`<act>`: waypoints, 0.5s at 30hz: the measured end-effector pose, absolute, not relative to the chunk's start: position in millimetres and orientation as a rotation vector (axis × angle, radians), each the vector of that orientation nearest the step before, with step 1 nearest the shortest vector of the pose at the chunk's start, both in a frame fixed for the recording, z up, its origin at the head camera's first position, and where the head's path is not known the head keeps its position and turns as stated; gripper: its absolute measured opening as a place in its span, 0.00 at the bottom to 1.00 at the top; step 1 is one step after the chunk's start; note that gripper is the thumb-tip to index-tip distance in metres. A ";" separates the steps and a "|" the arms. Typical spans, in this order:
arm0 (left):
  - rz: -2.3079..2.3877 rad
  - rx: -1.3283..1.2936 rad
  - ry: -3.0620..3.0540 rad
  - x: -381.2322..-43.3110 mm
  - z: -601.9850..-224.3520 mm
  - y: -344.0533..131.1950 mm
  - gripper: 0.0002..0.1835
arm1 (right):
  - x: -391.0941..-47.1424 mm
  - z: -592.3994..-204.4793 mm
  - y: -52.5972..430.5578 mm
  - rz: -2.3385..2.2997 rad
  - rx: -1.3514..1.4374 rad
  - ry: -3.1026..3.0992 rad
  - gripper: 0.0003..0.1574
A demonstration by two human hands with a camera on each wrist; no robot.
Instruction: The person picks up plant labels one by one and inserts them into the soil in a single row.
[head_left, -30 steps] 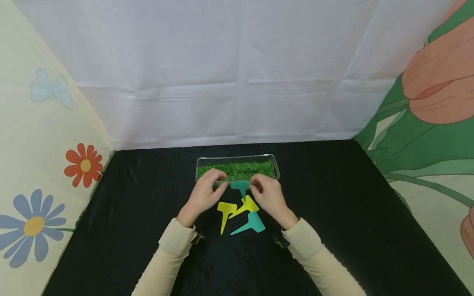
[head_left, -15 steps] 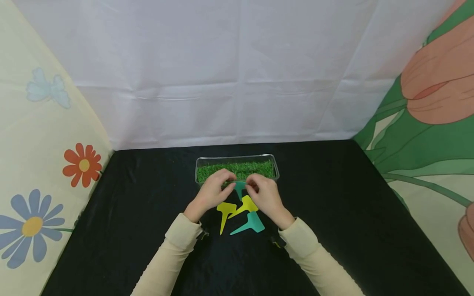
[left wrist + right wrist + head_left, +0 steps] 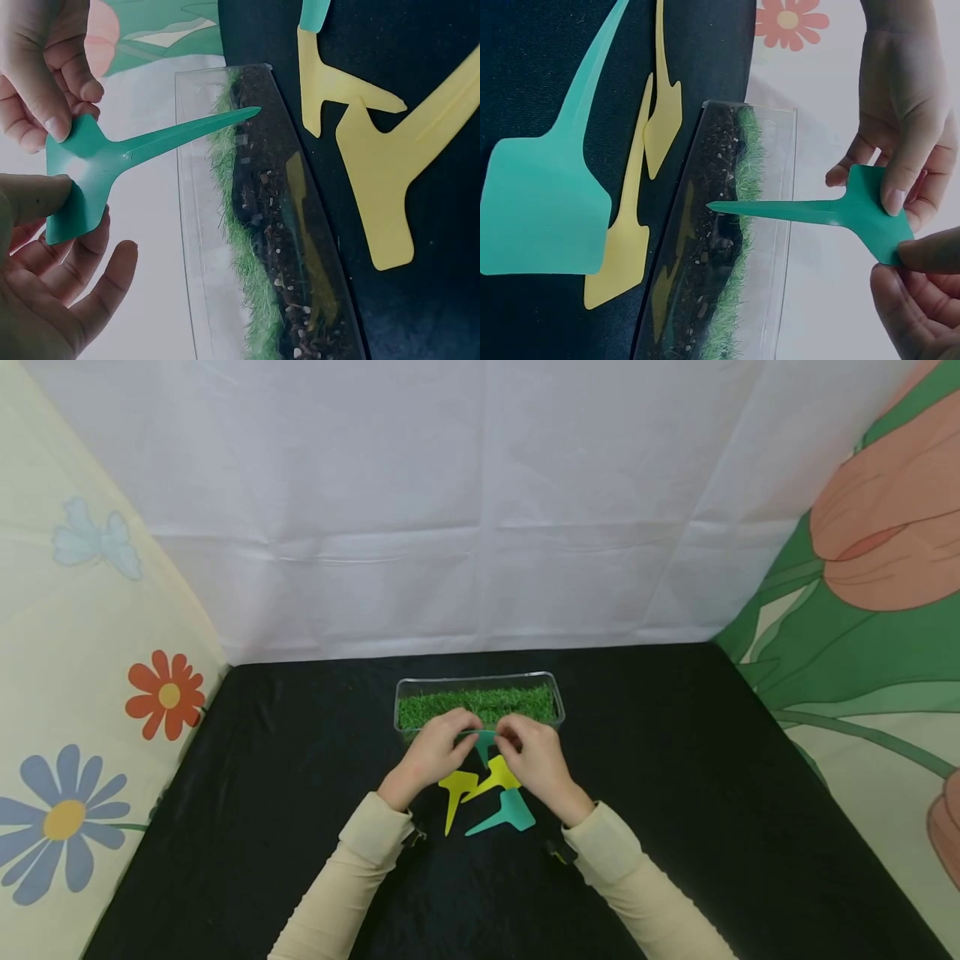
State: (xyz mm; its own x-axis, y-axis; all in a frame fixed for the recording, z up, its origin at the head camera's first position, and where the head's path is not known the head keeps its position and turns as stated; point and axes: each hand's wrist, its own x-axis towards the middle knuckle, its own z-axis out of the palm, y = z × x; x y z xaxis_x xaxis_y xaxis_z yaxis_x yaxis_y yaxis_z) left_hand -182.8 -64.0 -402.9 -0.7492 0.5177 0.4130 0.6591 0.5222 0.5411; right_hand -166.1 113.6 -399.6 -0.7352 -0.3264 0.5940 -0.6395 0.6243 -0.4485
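Looks like our orienting step: left hand [image 3: 432, 753] and right hand [image 3: 537, 758] both pinch the flat green T-shaped plastic tag [image 3: 874, 206] between them, clear plastic grass box [image 3: 480, 677] beyond; next likely needs steady pinch.

Room either side of clear tub [image 3: 480, 683], left hand [image 3: 431, 753], right hand [image 3: 538, 757] blocking its front

"What sort of place is this?"
"A draped, booth-like set, with a creased white sheet [image 3: 472, 510] at the back."
"And the sides?"
"A daisy-printed hanging [image 3: 97, 693] left, a leafy hanging [image 3: 862, 660] right, flanking a black-covered worktop [image 3: 675, 760]."
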 end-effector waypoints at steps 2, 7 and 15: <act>-1.034 -1.001 -2.564 -182.2 -402.6 -63.9 0.04 | -165.8 -400.0 113.6 0.921 0.757 -2.386 0.06; -1.016 -0.999 -2.561 -181.5 -403.0 -64.5 0.04 | -164.6 -400.8 114.8 0.965 0.750 -2.394 0.09; -0.979 -0.962 -2.551 -181.0 -399.3 -70.4 0.04 | -161.6 -406.7 123.5 0.998 0.738 -2.411 0.13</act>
State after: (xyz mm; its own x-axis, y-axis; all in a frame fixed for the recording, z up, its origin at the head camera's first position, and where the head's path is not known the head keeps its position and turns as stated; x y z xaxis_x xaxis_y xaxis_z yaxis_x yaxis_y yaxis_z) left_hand -181.0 -70.4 -399.3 -0.7529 0.4944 0.4344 0.6581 0.5577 0.5058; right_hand -161.6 123.5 -406.7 -0.7678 -0.3089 0.5613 -0.6153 0.5999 -0.5115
